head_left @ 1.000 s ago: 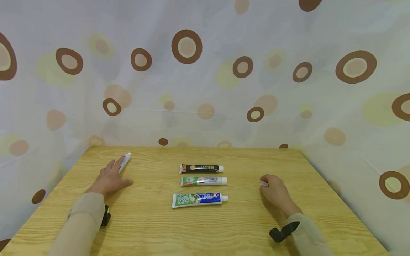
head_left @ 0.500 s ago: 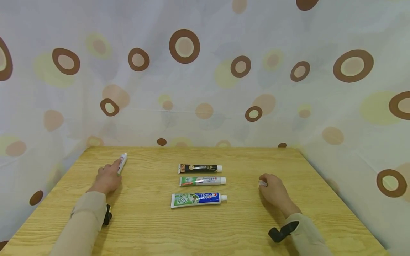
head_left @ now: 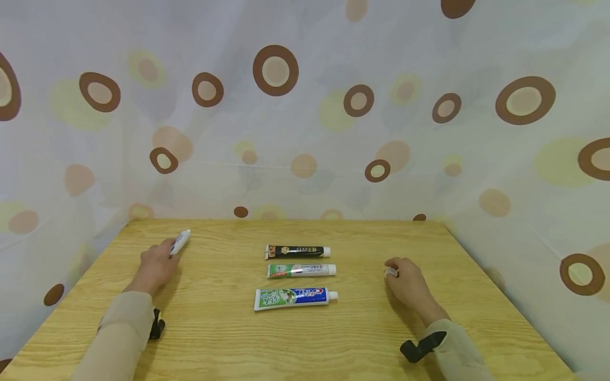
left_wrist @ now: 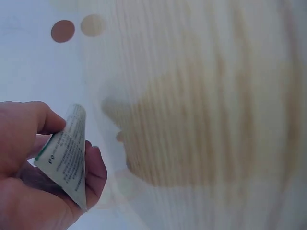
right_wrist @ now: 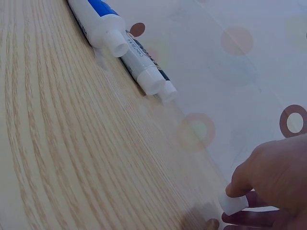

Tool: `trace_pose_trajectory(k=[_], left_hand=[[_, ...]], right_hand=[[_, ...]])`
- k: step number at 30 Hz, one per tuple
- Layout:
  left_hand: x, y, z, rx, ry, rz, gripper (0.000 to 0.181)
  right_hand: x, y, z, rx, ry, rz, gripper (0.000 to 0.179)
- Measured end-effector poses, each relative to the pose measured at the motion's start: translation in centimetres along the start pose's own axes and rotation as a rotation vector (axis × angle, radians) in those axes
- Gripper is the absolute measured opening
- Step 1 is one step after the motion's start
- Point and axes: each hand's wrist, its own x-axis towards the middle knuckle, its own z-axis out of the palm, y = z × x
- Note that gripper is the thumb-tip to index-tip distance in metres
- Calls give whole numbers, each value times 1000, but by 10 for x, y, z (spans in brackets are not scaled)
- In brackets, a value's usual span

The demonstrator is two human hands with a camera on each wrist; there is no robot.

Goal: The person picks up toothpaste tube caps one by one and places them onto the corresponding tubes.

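At the table's far left, my left hand grips a white toothpaste tube, its capped end pointing away to the back right. In the left wrist view the tube lies between thumb and fingers, showing small dark print and a flat crimped end. On the right side, my right hand pinches a small white cap between thumb and fingers, close over the table. Between the hands lie three toothpaste tubes in a column: a black one, a green and white one, and a larger green and blue one.
All of this is on a wood-grain table. A pale curtain with brown rings and coloured dots surrounds its back and sides. The three tubes have their white caps toward the right hand.
My left hand, spread over the white tube a second ago, has closed round it and turned it slightly up. The right hand and the three middle tubes stay in place.
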Motion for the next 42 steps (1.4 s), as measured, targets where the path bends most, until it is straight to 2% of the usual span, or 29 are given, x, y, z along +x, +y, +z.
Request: trace_pose_trajectory(k=[13,16,20,30,42], left_hand=[[-6,14,-4,-83,94,125,44],[-6,20,-4,-124,129,148,42],[-6,30,-4,-164,177,213,33],[-7,59,-4,-221,222,353,22],[-16,103,-4,-453,114,440,19]], right_hand=[[1,-5,1,28,-25,-6,28],[1,-5,2,35,-25,0,27],[0,-5,2,46,-25,5,28],[-2,-6,4,77,-4,-11,28],[-3,-19,5,191,-12,36,34]])
